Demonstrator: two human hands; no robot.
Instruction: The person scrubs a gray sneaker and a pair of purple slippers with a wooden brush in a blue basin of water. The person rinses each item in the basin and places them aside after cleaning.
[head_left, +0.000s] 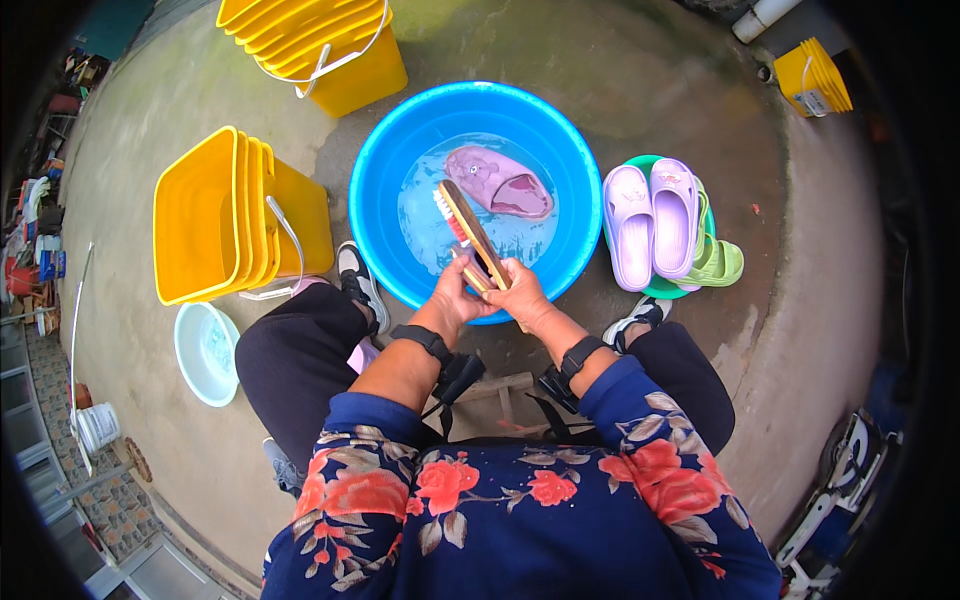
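Note:
My right hand (523, 291) grips the lower end of a wooden-handled scrub brush (472, 229). Its white and red bristles face left. Beside it, my left hand (456, 291) pinches a small mauve and tan item (474, 271), seen edge-on and too covered to name. Both hands are close together over the near rim of a round blue plastic basin (375, 150). Shallow, cloudy water (427, 225) covers the basin's bottom. A mauve closed-toe slipper (487, 176) lies in that water beyond the brush, its opening turned to the lower right.
Right of the basin, lilac slippers (634, 225) and green sandals (720, 264) rest on a green basin (664, 286). Stacked yellow buckets (202, 217) stand at left, with more yellow buckets (360, 71) behind. A pale bowl (202, 352) holding water sits by my left knee.

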